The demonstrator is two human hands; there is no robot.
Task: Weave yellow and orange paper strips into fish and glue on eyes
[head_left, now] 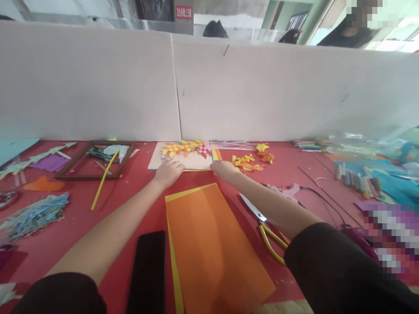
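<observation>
A stack of paper with a cream sheet (196,163) on top lies at the far side of the red table. Woven yellow-orange checked paper shapes (185,147) and a pink-and-white checked piece (204,150) rest on it. My left hand (169,172) has its fingers closed at the stack's near edge, left of the middle. At the near right corner, my right hand (225,171) pinches the stack between thumb and fingers. Nearer me lie an orange sheet (216,244) and a yellow sheet (174,270) beneath it. Folded yellow and orange paper bits (245,163) sit beyond my right hand.
Yellow-handled scissors (261,220) lie partly under my right forearm, near a pink glue gun (290,191) with a cord. A black phone (147,270), a brown frame (80,176) and a yellow strip (104,179) are leftward. A white partition (262,96) stands behind; markers (360,181) lie right.
</observation>
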